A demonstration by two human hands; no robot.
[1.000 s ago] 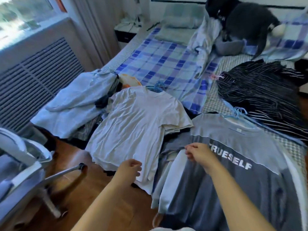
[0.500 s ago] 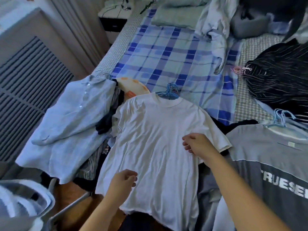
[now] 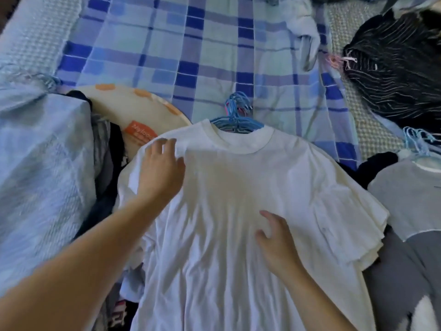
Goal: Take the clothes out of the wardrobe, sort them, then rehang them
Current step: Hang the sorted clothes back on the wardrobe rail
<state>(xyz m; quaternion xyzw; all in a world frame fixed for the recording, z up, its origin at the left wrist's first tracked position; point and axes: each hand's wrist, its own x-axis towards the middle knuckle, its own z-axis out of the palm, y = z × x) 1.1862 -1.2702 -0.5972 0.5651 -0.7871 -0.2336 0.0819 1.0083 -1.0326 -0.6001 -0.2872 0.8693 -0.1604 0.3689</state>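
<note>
We smooth the white shirt [image 3: 238, 211] outward: left hand [image 3: 162, 170] flat, fingers spread; right hand [image 3: 274, 237] loosely curled, hovering.

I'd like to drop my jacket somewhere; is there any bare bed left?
Bare room is on the plaid sheet above the blue hangers, between the round cushion and the black striped top. The near edge is crowded: white T-shirt, light blue shirt, grey shirt.
</note>
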